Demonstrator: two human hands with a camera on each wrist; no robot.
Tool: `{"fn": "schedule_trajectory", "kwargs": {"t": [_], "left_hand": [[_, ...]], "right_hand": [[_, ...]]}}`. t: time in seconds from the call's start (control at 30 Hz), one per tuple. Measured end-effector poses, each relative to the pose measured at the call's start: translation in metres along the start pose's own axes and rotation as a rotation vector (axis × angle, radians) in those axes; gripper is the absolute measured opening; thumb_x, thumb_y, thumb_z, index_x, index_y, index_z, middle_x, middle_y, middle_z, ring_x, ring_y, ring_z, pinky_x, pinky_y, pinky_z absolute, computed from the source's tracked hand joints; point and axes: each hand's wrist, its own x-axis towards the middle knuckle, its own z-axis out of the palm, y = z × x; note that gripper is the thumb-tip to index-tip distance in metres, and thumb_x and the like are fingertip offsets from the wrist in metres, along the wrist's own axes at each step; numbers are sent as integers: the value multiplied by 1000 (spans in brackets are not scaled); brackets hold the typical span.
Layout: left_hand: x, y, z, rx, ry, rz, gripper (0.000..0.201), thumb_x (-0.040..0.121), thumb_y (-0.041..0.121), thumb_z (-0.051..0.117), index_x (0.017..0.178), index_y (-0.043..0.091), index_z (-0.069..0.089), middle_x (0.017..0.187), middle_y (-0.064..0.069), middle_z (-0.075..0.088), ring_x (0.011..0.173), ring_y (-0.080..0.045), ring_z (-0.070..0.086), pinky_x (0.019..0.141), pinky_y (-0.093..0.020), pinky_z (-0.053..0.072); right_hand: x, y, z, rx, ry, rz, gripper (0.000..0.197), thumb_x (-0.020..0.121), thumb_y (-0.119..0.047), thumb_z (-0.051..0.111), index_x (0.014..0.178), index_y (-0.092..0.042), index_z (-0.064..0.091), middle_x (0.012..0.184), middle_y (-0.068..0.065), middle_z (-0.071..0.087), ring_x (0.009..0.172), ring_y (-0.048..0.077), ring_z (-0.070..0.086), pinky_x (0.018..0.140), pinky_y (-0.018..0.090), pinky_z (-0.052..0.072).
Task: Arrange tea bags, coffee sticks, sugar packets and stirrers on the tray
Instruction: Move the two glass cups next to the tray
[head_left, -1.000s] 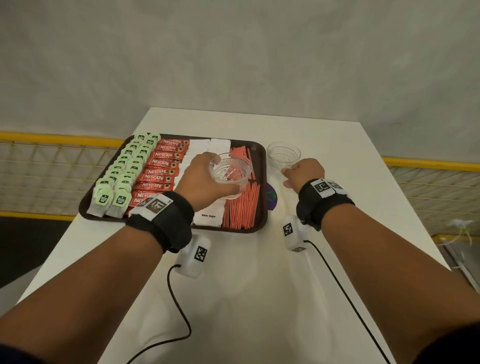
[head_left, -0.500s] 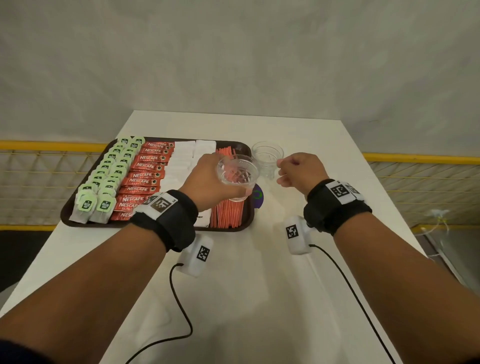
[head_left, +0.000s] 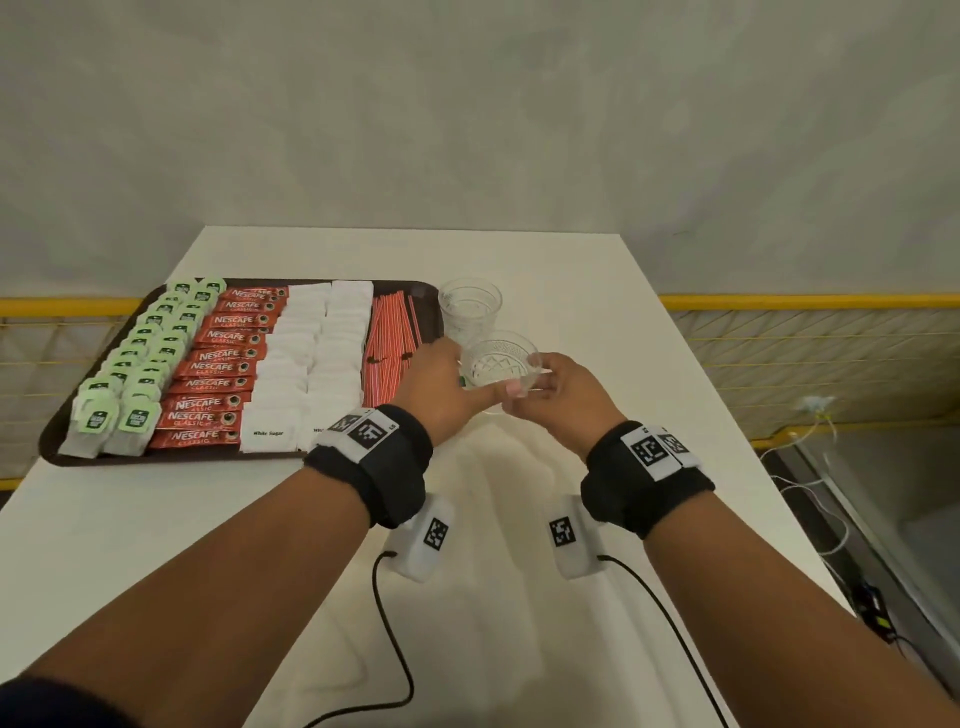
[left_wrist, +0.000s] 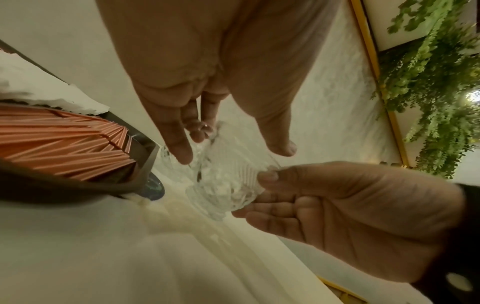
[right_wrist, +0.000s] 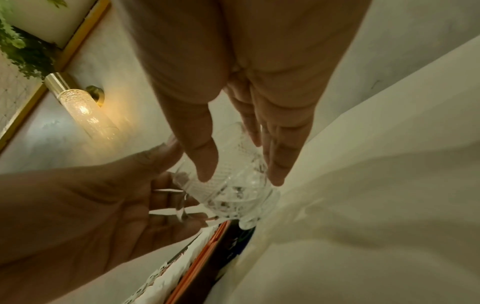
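A brown tray (head_left: 60, 441) lies on the left of the white table, filled with rows of green tea bags (head_left: 150, 358), red coffee sticks (head_left: 223, 369), white sugar packets (head_left: 311, 358) and red stirrers (head_left: 387, 348). Just right of the tray, above the table, both hands hold one clear cut glass (head_left: 501, 364). My left hand (head_left: 467, 379) grips it from the left with the thumb along its near side. My right hand (head_left: 540, 387) pinches its right side. In the left wrist view the right hand's thumb and fingers clasp the glass (left_wrist: 228, 185).
A second clear glass (head_left: 470, 306) stands on the table beside the tray's far right corner. A dark round coaster (left_wrist: 155, 188) peeks out at the tray's right edge. Yellow railings run along both sides of the table, with cables hanging at the right.
My left hand carried the glass from above the stirrers to the right, off the tray. My right hand came in from the other glass and took hold of it too.
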Motion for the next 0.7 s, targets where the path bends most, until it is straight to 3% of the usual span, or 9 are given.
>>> {"fn": "schedule_trajectory", "kwargs": {"t": [0.07,0.17,0.23,0.33,0.4,0.47,0.57,0.63,0.7], "left_hand": [[-9,2,2,-1,-37,-15,42,80,48,76,93,15,55,82,7,55,71,-6,53,56,-13,39],[-14,-5,5,26,-45,-40,37,91,48,63,83,13,54,75,1,54,69,-16,51,57,-24,35],[-14,-12,6,20,-40,-86,45,95,46,57,81,4,56,78,-13,61,72,-26,58,67,-34,47],[-19,-15,2,-32,-39,-105,37,99,33,54,94,-2,63,89,-20,67,84,-32,67,83,-48,56],[-22,-17,-1,-82,-35,-135,24,101,21,51,104,0,64,98,-19,68,86,-29,68,83,-41,58],[-23,-20,-4,-108,-21,-158,21,102,13,48,111,5,64,101,-16,68,85,-28,69,83,-43,59],[-25,-25,-6,-82,8,-167,24,99,14,50,115,9,67,105,-12,70,90,-27,69,87,-44,57],[-25,-27,-7,-95,25,-177,22,99,14,53,115,8,67,105,-9,70,87,-21,68,82,-33,58],[-25,-27,-7,-141,34,-201,16,98,11,56,109,6,67,102,-10,70,77,-16,69,69,-20,58]], "right_hand": [[2,5,-5,-30,-13,2,59,71,-10,82,121,-16,52,109,5,68,99,20,67,88,38,55],[5,6,-9,-34,-72,-13,54,70,-3,82,114,-19,54,104,3,68,97,21,67,88,36,54],[8,4,-9,-15,-102,-7,56,72,1,80,119,-15,53,101,0,65,92,17,66,82,27,53],[14,2,-9,-17,-160,-7,57,75,6,76,124,-10,51,103,1,64,85,11,64,73,14,51],[20,3,-8,-42,-183,-8,63,75,6,76,130,-6,50,115,7,64,91,15,64,77,17,51],[23,3,-7,-47,-199,-12,65,75,8,75,133,-4,49,124,12,62,92,17,64,83,23,53],[28,-1,-4,-66,-231,-9,69,75,9,74,137,-4,46,129,14,58,93,21,63,97,38,50],[31,-3,-3,-88,-231,-29,67,75,10,73,135,-4,48,124,12,60,100,23,62,102,43,47],[32,-5,-5,-126,-209,-66,58,75,9,73,128,-6,56,116,6,64,107,20,61,104,41,45]]}}
